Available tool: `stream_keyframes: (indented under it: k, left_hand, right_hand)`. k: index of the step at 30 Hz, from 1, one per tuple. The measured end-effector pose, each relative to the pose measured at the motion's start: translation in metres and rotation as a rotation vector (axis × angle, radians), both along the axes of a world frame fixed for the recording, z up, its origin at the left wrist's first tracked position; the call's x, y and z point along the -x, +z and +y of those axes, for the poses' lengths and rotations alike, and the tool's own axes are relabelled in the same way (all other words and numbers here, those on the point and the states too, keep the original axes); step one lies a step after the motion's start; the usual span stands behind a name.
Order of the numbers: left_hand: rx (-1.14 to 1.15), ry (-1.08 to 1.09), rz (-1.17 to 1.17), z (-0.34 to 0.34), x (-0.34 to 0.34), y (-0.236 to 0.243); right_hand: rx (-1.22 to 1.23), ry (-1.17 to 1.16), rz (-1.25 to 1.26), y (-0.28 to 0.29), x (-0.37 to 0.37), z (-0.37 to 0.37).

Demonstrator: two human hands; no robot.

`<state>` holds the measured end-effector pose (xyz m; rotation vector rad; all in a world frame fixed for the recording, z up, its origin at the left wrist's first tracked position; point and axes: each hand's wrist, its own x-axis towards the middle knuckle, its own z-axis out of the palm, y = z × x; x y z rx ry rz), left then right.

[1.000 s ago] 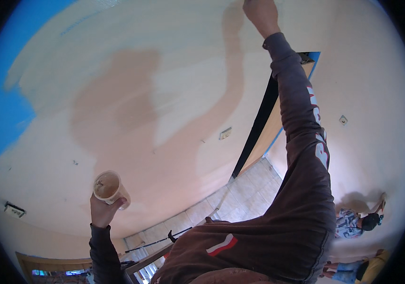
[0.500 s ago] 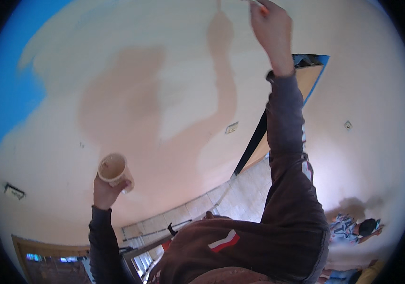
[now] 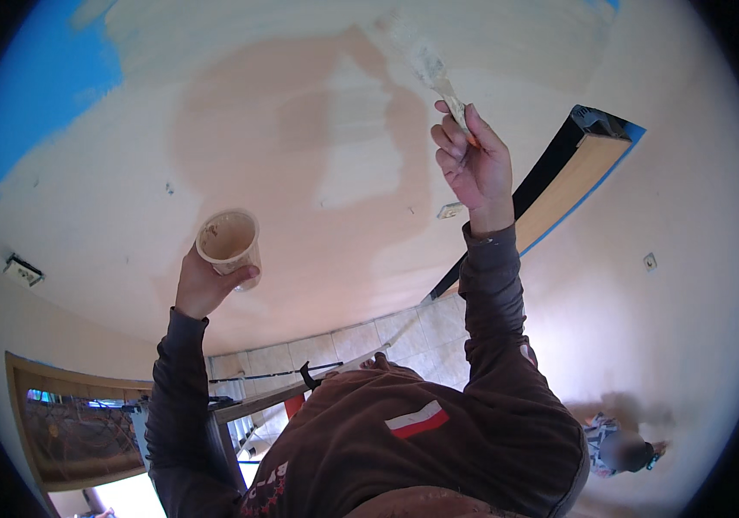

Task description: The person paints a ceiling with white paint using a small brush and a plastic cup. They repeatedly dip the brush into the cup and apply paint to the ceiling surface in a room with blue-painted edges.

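Observation:
My left hand (image 3: 199,281) is wrapped round a cream plastic tub (image 3: 251,257), its mouth tilted toward me. Pale residue coats the tub's inside, but how full it is cannot be made out. Higher up on the right, my right hand (image 3: 483,173) grips a paintbrush (image 3: 432,71) by the handle. The brush head, smeared with pale paint, points up and left against the cream-painted wall (image 3: 274,298). It is blurred, so whether the bristles touch the wall is unclear. Blue paint (image 3: 50,121) shows at the wall's left side.
A door (image 3: 572,177) with a dark edge and blue trim stands behind my right forearm. Wall outlets (image 3: 449,211) sit below the brush. Under me are a wooden rail (image 3: 270,399) and pale floor tiles (image 3: 399,328). Another person (image 3: 615,445) is at the lower right.
My right hand has come down from the top edge and turned, bringing the brush into view. My left hand and the tub sit slightly higher and farther right in the picture.

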<state>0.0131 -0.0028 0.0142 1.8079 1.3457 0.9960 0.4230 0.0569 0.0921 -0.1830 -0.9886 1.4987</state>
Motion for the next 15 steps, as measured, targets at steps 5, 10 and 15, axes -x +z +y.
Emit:
stream_keyframes:
  k: [5,10,15]
  left_hand:
    - [-0.046,0.012,0.021,0.006,0.005,-0.006]
    - [-0.033,0.058,0.042,0.002,0.008,-0.007]
    - [-0.027,0.033,-0.033,0.003,0.004,-0.009]
  right_hand:
    - [0.096,-0.068,0.097,-0.001,-0.013,0.004]
    - [0.074,-0.527,-0.024,0.026,-0.071,0.023]
    - [-0.041,-1.176,-0.326,0.078,-0.156,0.038]
